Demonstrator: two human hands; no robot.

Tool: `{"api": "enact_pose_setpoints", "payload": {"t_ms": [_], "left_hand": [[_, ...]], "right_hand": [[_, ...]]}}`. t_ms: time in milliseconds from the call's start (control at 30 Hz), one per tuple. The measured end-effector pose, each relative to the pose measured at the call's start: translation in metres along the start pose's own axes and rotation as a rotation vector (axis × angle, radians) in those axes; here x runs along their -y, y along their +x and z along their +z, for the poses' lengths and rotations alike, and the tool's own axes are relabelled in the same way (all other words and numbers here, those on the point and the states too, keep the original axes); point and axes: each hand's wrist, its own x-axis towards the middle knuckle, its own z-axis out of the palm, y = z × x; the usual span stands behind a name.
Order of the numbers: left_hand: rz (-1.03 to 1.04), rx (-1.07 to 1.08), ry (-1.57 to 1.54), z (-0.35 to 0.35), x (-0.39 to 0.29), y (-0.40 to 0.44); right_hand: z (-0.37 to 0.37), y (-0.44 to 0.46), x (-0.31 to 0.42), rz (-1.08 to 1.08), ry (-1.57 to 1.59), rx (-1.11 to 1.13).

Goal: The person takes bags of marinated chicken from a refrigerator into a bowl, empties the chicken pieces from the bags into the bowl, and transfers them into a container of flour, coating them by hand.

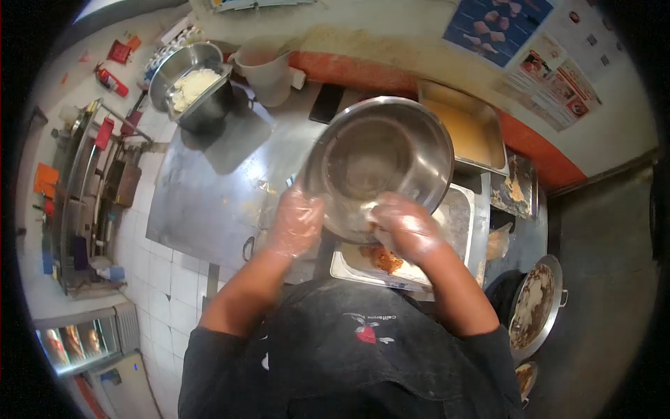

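Observation:
A large steel bowl [370,157] is tilted over a white tray [460,216] at the edge of the steel table. My left hand [299,222], in a clear plastic glove, is at the bowl's left rim, its fingers closed on it. My right hand [403,227], gloved too, is at the near rim with its fingers bent; what it holds, if anything, is hidden and blurred. Just below the bowl, reddish-brown food [384,258] lies in the white tray.
Steel table [202,202] with a dark container [209,108], a steel bowl [164,73] of pale food and a white pitcher [269,73] at the back left. A pan [474,136] of yellowish liquid stands back right. Pots [534,307] sit at right.

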Motion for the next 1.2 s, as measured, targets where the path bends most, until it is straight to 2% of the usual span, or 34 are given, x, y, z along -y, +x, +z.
{"api": "enact_pose_setpoints", "payload": {"t_ms": [33,67,100,133,167,200,233,300,367,433,500,600,700,800,900,967,1000,1067,1133,1167,1200], "left_hand": [[-0.006,-0.076,0.056,-0.011,-0.001,-0.002],[-0.019,-0.156,0.116,-0.026,0.001,-0.007],[-0.07,-0.197,0.235,-0.046,0.01,-0.01],[-0.125,-0.232,0.355,-0.072,0.027,-0.013],[-0.177,-0.256,0.477,-0.104,0.05,-0.018],[-0.034,-0.161,0.558,-0.149,0.091,-0.027],[-0.165,-0.387,0.536,-0.159,0.095,-0.037],[-0.363,-0.654,0.301,-0.19,0.106,-0.053],[-0.515,-0.748,-0.008,-0.234,0.137,-0.069],[-0.543,-0.85,-0.151,-0.237,0.138,-0.079],[-0.577,-0.912,-0.232,-0.257,0.175,-0.089],[-0.589,-0.998,-0.328,-0.256,0.193,-0.091],[-0.559,-1.043,-0.349,-0.249,0.202,-0.095],[-0.554,-1.084,-0.249,-0.239,0.176,-0.094],[-0.493,-1.149,0.017,-0.262,0.166,-0.1],[-0.311,-1.237,0.432,-0.271,0.157,-0.103],[-0.139,-1.215,0.368,-0.262,0.142,-0.094],[0.2,-1.157,0.233,-0.218,0.097,-0.067],[0.233,-0.969,0.212,-0.169,0.056,-0.044],[0.25,-0.876,0.202,-0.147,0.041,-0.035],[0.302,-0.737,0.272,-0.129,0.032,-0.031]], "right_hand": [[-0.007,-0.015,-0.011,-0.046,0.058,-0.074],[-0.032,-0.019,0.006,0.019,0.109,-0.178],[-0.041,-0.032,0.012,0.058,0.001,-0.289],[-0.034,-0.051,-0.001,0.112,0.016,-0.356],[-0.023,-0.062,-0.019,0.056,0.082,-0.201],[-0.013,-0.072,-0.032,0.007,0.14,-0.052],[-0.009,-0.076,-0.04,0.182,0.16,0.149],[-0.011,-0.083,-0.059,0.555,0.181,0.546],[0.008,-0.094,-0.094,0.799,0.132,0.206],[0.032,-0.08,-0.127,1.051,0.01,0.345],[0.033,-0.06,-0.108,1.169,0.123,0.307],[0.091,-0.054,-0.13,1.187,0.014,0.183],[0.086,-0.036,-0.132,0.649,-0.07,0.672],[0.069,-0.029,-0.098,0.449,0.045,0.665],[0.026,-0.016,-0.07,0.395,0.049,0.956],[0.037,-0.014,-0.089,0.48,0.079,0.686],[0.047,-0.013,-0.104,0.525,0.092,0.545],[0.115,-0.019,-0.145,0.156,0.012,0.179],[0.102,0.03,-0.088,0.259,0.01,0.664],[0.097,0.027,-0.061,0.119,-0.207,0.614],[0.104,0.023,-0.045,0.113,-0.209,0.615]]}}
